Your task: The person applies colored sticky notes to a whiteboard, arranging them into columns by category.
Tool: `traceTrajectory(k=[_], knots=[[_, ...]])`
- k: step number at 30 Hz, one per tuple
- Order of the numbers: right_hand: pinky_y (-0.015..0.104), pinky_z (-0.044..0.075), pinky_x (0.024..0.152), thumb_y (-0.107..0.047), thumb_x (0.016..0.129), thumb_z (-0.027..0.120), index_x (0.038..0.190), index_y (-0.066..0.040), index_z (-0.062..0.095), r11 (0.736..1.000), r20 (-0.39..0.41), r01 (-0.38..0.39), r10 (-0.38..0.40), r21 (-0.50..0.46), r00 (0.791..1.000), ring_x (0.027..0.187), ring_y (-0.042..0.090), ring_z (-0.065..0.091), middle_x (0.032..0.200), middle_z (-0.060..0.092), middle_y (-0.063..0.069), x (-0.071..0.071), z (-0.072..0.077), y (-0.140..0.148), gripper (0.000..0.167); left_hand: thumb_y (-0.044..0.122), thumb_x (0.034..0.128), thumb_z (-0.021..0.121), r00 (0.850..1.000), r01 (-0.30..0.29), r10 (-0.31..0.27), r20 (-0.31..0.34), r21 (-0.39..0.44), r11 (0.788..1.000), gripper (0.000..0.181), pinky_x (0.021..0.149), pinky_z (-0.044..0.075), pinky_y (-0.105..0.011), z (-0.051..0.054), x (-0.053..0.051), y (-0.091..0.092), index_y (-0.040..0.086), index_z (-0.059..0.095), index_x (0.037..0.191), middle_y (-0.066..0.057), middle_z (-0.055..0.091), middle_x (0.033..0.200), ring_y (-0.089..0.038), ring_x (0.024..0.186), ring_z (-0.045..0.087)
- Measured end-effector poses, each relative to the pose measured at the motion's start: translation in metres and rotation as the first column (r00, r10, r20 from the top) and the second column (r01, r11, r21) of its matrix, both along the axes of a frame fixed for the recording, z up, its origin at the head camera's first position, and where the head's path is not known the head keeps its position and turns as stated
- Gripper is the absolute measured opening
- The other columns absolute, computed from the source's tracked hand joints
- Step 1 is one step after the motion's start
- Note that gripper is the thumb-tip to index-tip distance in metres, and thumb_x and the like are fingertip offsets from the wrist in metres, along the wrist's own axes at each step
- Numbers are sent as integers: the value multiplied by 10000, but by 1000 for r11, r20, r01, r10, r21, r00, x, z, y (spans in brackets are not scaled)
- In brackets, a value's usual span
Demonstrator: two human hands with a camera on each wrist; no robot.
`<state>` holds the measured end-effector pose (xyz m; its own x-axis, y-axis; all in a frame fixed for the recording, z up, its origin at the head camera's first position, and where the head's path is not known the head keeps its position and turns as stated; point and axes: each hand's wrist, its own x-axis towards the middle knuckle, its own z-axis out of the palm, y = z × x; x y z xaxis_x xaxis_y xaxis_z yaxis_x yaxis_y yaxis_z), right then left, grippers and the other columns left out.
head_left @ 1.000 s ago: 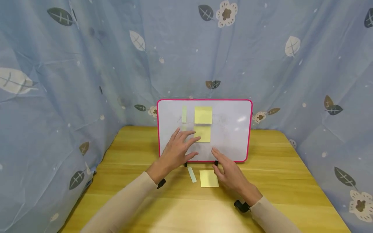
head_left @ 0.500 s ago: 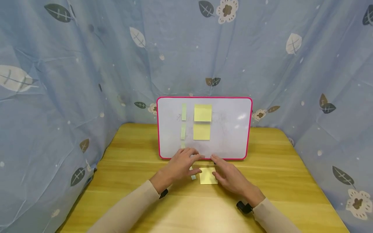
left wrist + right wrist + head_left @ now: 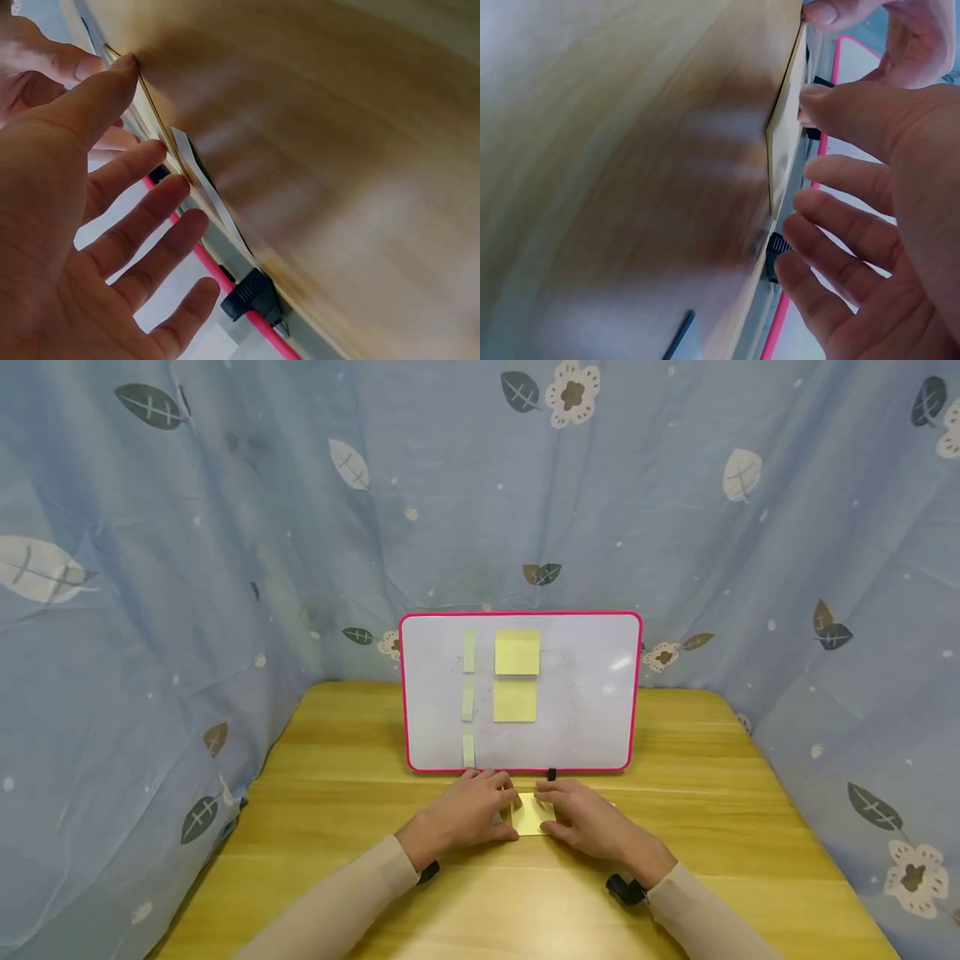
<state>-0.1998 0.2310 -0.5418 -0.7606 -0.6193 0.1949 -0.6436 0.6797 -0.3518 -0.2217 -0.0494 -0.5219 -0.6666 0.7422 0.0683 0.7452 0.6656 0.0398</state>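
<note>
A yellow sticky pad [image 3: 532, 815] lies on the table between the two hands. My left hand [image 3: 463, 810] is at its left edge, fingers relaxed and thumb tip at the near corner. On the other side, my right hand [image 3: 596, 827] has its thumb and fingertips at the right edge. Neither hand curls round the pad [image 3: 784, 142]. A pale strip [image 3: 210, 187] lies beside the left fingers and is mostly hidden in the head view. Behind stands a whiteboard [image 3: 585, 693] bearing yellow notes [image 3: 517, 652] and several pale green strips [image 3: 468, 750] in a column.
The wooden table [image 3: 345, 735] extends around both forearms. A patterned blue curtain [image 3: 450, 527] hangs behind and at the sides. Black feet [image 3: 552, 774] support the whiteboard's pink lower edge. A dark thin object [image 3: 679, 334] shows low in the right wrist view.
My left hand has come down from the whiteboard to the pad's left side, uncovering the lower green strip. My right hand has lowered slightly beside the pad.
</note>
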Motion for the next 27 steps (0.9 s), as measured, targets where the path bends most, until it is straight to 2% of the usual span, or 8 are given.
traceTrajectory(k=[6, 11, 15, 20, 27], knots=[[539, 640, 1157, -316, 1085, 866, 1394, -22, 817, 999, -7, -22, 22, 49, 1000, 1398, 379, 730, 1519, 761, 162, -1, 2, -7, 429, 607, 1018, 876, 1000, -7, 6, -20, -16, 1000, 408, 1052, 605, -415, -1, 3, 4, 270, 831, 1244, 58, 761, 1321, -162, 1244, 716], [515, 649, 1140, -378, 1045, 910, 1343, -36, 839, 998, -21, 1, 0, 61, 1000, 1364, 355, 741, 1472, 775, 146, 1, 3, -10, 460, 605, 999, 896, 999, -11, 10, -35, -43, 999, 398, 1022, 599, -380, 2, 5, 9, 268, 844, 1202, 56, 774, 1300, -155, 1207, 723], [497, 658, 1122, -384, 1045, 910, 1331, -42, 840, 997, -7, -6, 6, 72, 1000, 1348, 346, 746, 1465, 775, 138, 2, 2, -11, 452, 599, 1001, 895, 999, -36, 35, -13, -61, 998, 387, 1022, 597, -368, 0, 7, 11, 275, 853, 1208, 64, 778, 1276, -145, 1194, 722], [482, 662, 1113, -374, 1043, 914, 1320, -44, 840, 995, -16, -17, 18, 100, 1000, 1332, 342, 754, 1459, 779, 137, 1, 3, -10, 438, 615, 996, 894, 999, -43, 41, -25, -84, 996, 406, 1038, 613, -372, -2, 9, 15, 275, 859, 1213, 57, 797, 1287, -150, 1195, 744], [510, 656, 1136, -366, 1067, 883, 1331, -61, 842, 990, -35, -12, 17, 140, 999, 1353, 366, 758, 1488, 785, 154, -1, 10, -11, 406, 586, 1010, 878, 998, -42, 36, -55, -114, 993, 379, 1029, 609, -375, 5, 6, 19, 277, 863, 1230, 53, 800, 1254, -159, 1165, 748]])
